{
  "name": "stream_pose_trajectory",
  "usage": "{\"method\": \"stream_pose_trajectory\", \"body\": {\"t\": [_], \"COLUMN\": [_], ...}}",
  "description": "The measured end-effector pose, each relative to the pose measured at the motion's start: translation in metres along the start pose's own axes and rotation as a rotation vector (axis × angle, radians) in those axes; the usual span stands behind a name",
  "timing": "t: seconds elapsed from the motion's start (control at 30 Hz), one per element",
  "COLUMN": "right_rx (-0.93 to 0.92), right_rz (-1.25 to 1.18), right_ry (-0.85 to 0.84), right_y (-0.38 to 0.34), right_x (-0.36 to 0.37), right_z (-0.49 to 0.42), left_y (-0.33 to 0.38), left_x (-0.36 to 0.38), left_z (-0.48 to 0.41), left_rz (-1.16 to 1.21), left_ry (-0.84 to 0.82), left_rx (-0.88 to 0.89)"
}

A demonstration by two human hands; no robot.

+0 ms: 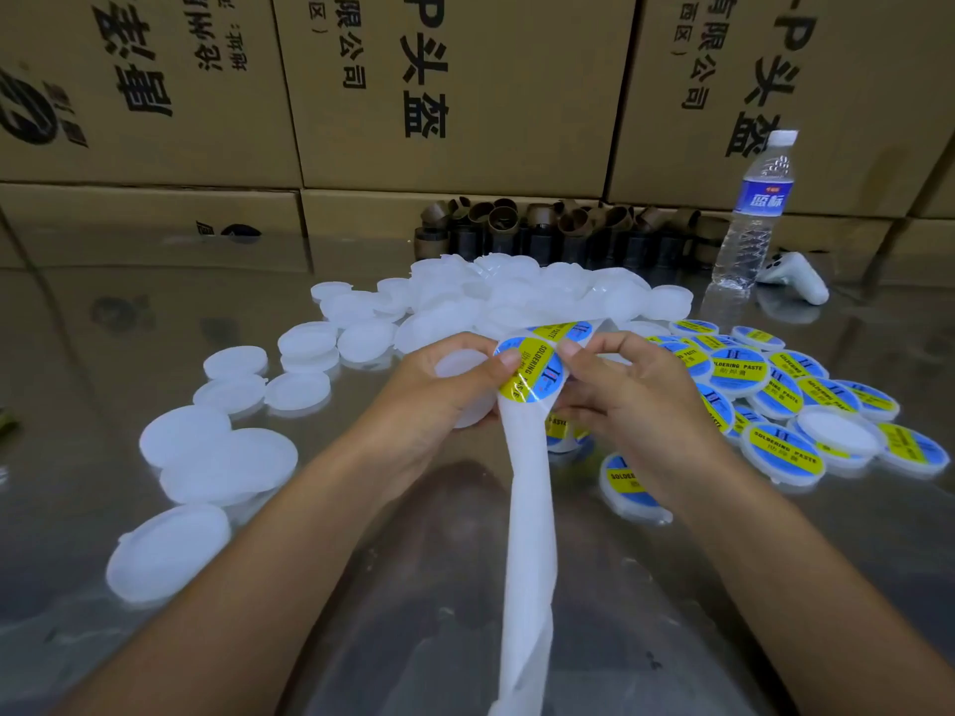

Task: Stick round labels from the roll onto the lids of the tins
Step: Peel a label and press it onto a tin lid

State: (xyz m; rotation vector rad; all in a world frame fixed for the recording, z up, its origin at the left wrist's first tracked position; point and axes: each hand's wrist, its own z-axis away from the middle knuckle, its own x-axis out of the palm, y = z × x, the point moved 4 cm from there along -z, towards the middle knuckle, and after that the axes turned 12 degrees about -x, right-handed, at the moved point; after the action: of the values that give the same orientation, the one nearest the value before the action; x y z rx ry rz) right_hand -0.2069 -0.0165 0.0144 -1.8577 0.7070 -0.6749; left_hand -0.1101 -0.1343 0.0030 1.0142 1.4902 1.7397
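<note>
My left hand [439, 390] grips a plain white lid [457, 365], with its thumb on the edge of a round blue-and-yellow label [532, 374]. My right hand [620, 390] pinches the label's other edge and the backing strip. The white backing strip [529, 534] hangs down from the label toward me, and a further label [560, 330] sits on it above my hands. A heap of unlabelled white lids [517, 292] lies behind my hands, with more lids [227, 457] scattered to the left. Labelled lids [785, 449] are piled to the right.
The work surface [155, 312] is shiny metal. Cardboard boxes [439, 95] form a wall behind it. Several empty brown roll cores [542, 230] stand at the back. A water bottle [754, 209] and a white controller-like object [790, 276] stand at the back right.
</note>
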Motion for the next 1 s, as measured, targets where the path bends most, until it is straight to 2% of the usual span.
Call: {"method": "stream_pose_trajectory", "body": {"t": [0.13, 0.27, 0.37, 0.53, 1.0], "right_rx": [-0.425, -0.785, -0.756, -0.752, -0.796], "right_rz": [0.492, 0.82, 0.92, 0.92, 0.879], "right_ry": [0.174, 0.134, 0.061, 0.003, -0.047], "right_y": [-0.01, -0.017, -0.014, -0.012, -0.012], "right_x": [-0.005, 0.007, 0.009, 0.007, 0.006], "right_z": [0.006, 0.014, 0.011, 0.008, 0.007], "left_y": [0.0, -0.002, -0.002, -0.004, -0.006], "left_x": [-0.003, -0.003, -0.002, -0.001, 0.002], "left_z": [-0.003, -0.003, -0.002, -0.002, -0.002], "left_rz": [0.022, 0.031, 0.098, 0.18, 0.244], "left_ry": [0.01, -0.024, -0.085, -0.146, -0.21], "left_rx": [0.018, 0.019, -0.003, -0.078, -0.14]}}
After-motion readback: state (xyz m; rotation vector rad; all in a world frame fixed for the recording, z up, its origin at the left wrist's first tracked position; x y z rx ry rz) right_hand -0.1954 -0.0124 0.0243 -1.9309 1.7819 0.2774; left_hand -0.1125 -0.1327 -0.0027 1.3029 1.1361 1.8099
